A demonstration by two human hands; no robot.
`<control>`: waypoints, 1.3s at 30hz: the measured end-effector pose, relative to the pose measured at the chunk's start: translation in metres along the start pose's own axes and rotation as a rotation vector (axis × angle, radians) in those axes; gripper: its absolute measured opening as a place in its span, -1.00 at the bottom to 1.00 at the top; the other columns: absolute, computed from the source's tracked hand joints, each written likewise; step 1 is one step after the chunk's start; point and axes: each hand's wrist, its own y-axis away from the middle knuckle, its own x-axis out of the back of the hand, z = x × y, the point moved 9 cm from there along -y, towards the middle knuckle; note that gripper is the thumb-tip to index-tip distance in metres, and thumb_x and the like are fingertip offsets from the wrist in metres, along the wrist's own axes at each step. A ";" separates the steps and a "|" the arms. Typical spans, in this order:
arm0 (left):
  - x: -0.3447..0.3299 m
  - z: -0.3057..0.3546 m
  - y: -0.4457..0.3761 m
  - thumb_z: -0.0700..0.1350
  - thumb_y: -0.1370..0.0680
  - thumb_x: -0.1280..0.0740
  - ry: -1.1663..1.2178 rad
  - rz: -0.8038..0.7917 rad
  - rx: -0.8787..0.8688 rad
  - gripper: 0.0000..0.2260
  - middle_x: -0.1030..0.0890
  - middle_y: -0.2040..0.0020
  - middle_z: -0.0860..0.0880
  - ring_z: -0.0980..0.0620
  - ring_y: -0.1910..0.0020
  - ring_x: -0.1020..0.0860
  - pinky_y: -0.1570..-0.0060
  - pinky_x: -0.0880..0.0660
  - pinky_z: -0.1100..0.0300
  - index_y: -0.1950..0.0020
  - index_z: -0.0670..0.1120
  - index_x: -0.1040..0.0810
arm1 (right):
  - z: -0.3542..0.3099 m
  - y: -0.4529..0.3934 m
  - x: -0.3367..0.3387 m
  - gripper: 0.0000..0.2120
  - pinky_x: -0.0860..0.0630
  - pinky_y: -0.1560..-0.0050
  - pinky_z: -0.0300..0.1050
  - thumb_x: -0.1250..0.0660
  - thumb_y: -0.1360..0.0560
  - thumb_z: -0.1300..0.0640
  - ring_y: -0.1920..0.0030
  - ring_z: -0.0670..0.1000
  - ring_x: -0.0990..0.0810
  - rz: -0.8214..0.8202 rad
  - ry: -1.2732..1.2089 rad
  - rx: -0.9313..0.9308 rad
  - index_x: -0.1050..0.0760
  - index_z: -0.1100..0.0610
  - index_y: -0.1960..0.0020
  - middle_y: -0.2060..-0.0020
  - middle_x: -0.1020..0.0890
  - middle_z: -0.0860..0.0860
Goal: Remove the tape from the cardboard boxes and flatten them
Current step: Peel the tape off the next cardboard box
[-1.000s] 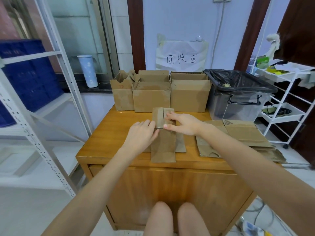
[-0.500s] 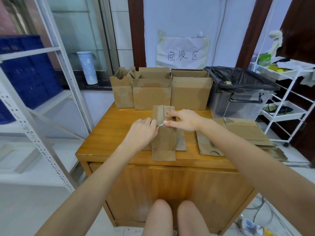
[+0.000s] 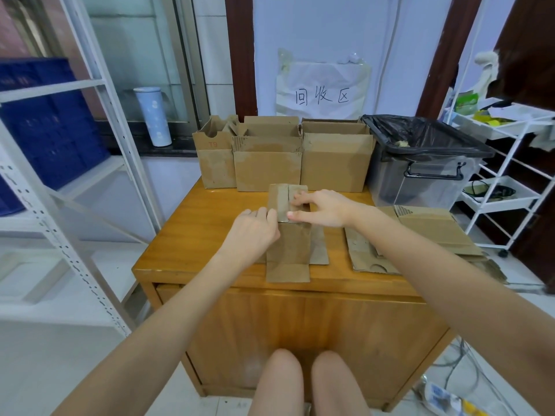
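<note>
A small brown cardboard box (image 3: 288,253) lies lengthwise on the wooden table (image 3: 195,235), its end flaps (image 3: 279,198) pointing away from me. My left hand (image 3: 255,232) grips the box's left side just below the flaps, fingers curled round the edge. My right hand (image 3: 322,207) is on the flaps, fingertips on top and thumb at their lower edge, pinching them. No tape is clearly visible between my hands. Three open cardboard boxes (image 3: 267,166) stand upright along the table's far edge. A pile of flattened boxes (image 3: 426,232) lies on the table's right side.
A clear bin lined with a black bag (image 3: 420,169) stands at the back right. A white trolley (image 3: 507,181) is further right, and a white metal rack (image 3: 75,181) with blue crates is on the left. My knees (image 3: 306,382) are below the table front.
My hands have closed in on the flaps. The thin strip seen between them half a second ago no longer shows. The box has not shifted.
</note>
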 end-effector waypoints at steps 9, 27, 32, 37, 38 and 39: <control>-0.005 -0.011 0.008 0.01 -0.47 -0.45 0.208 -0.078 0.133 -0.73 -0.53 0.34 -0.07 -0.05 0.45 -0.50 0.44 -0.22 0.22 0.18 -0.17 -0.52 | -0.002 0.008 0.005 -0.54 -0.28 -0.39 -0.06 -0.18 -0.57 -0.19 -0.37 0.01 -0.39 0.027 -0.277 0.035 -0.48 0.07 -0.33 -0.33 -0.50 0.02; -0.015 -0.013 0.006 0.02 -0.62 -0.18 0.336 -0.245 0.279 -0.76 -0.56 0.08 -0.07 -0.06 0.19 -0.55 0.32 -0.27 0.19 -0.10 -0.14 -0.47 | -0.018 0.026 0.010 -0.79 -0.50 -0.03 0.10 -0.24 -0.60 0.09 0.09 0.02 -0.60 0.374 -0.360 0.173 -0.63 0.15 0.03 0.15 -0.67 0.00; -0.015 -0.011 0.005 0.01 -0.60 -0.20 0.364 -0.252 0.298 -0.75 -0.56 0.07 -0.08 -0.09 0.16 -0.57 0.30 -0.34 0.16 -0.10 -0.16 -0.48 | -0.014 0.025 0.009 -0.79 -0.52 -0.15 0.04 -0.26 -0.59 0.13 0.02 -0.01 -0.62 0.284 -0.533 0.131 -0.63 0.22 0.01 0.10 -0.68 0.02; -0.014 -0.013 0.004 0.03 -0.61 -0.20 0.380 -0.246 0.316 -0.73 -0.58 0.03 -0.07 -0.06 0.13 -0.56 0.29 -0.30 0.19 -0.12 -0.14 -0.48 | -0.017 0.023 0.011 -0.78 -0.52 -0.17 0.01 -0.24 -0.60 0.16 0.00 0.03 -0.63 0.252 -0.574 0.131 -0.62 0.26 0.02 0.09 -0.68 0.06; -0.014 -0.011 0.004 0.02 -0.62 -0.19 0.357 -0.245 0.301 -0.75 -0.57 0.05 -0.07 -0.05 0.16 -0.56 0.31 -0.27 0.20 -0.11 -0.14 -0.48 | -0.016 0.023 0.010 -0.78 -0.52 -0.17 -0.01 -0.24 -0.60 0.15 0.00 0.02 -0.63 0.254 -0.586 0.126 -0.62 0.26 0.01 0.08 -0.68 0.06; -0.013 -0.009 0.004 0.01 -0.62 -0.18 0.332 -0.242 0.287 -0.76 -0.56 0.10 -0.07 -0.05 0.21 -0.54 0.36 -0.23 0.20 -0.09 -0.15 -0.47 | -0.016 0.024 0.010 -0.78 -0.52 -0.17 -0.03 -0.24 -0.60 0.15 0.00 0.00 -0.63 0.254 -0.597 0.122 -0.61 0.25 0.01 0.08 -0.68 0.05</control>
